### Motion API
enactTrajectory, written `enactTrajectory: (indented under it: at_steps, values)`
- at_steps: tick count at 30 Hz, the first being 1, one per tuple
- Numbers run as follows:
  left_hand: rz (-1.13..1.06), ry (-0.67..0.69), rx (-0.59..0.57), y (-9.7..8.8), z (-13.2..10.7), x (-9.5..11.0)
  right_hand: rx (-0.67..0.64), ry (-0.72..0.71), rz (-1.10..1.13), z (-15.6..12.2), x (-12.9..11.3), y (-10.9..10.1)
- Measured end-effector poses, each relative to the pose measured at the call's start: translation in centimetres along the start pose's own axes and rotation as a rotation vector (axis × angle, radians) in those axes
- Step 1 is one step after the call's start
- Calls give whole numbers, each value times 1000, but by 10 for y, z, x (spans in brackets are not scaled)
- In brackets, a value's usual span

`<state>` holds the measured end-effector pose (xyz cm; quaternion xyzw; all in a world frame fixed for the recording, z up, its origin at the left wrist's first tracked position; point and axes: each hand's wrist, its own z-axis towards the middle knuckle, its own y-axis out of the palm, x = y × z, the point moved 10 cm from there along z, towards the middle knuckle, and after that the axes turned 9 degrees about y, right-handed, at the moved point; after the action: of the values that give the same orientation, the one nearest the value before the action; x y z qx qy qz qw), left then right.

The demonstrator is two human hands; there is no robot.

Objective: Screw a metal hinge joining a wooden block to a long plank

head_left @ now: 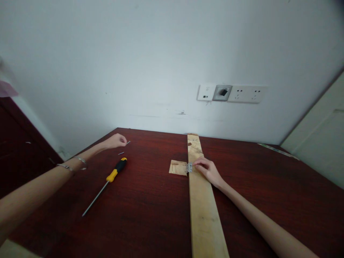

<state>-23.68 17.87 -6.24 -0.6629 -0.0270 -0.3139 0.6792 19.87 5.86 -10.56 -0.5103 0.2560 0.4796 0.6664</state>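
My left hand (116, 141) is pinched around a small screw (128, 142) above the far left of the table. A second screw (121, 153) lies on the tabletop just below that hand. Closer to me rests a screwdriver (113, 175) with a yellow and black handle, its shaft angled toward the near left. My right hand (208, 170) lies over the long wooden plank (204, 215), thumb and forefinger closed at the edge of a metal hinge (189, 167). The hinge spans the plank and a small wooden piece (177, 167) on its left.
The dark red tabletop (150, 215) meets a white wall (150, 64) at the back. Sockets (244, 94) with a black plug (223, 92) are set in the wall. A thin strip (278, 150) lies at the far right edge, and a pale corner (16, 251) shows at the lower left.
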Motion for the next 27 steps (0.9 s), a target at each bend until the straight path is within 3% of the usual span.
enactTrajectory:
  at_steps: [4,9,13,18,27]
  values:
    - [-292,102,81,28,27,78,33,37,26,0,5,-2]
    - [-655,264,114,81,35,186,42,59,69,1,7,-2]
    - [-831,321,82,123,36,243,38,71,93,2,9,-1]
    - [-995,323,131,150,36,266,37,82,106,3,11,0]
    - [-1011,290,143,161,27,260,105,89,100,5,9,-7]
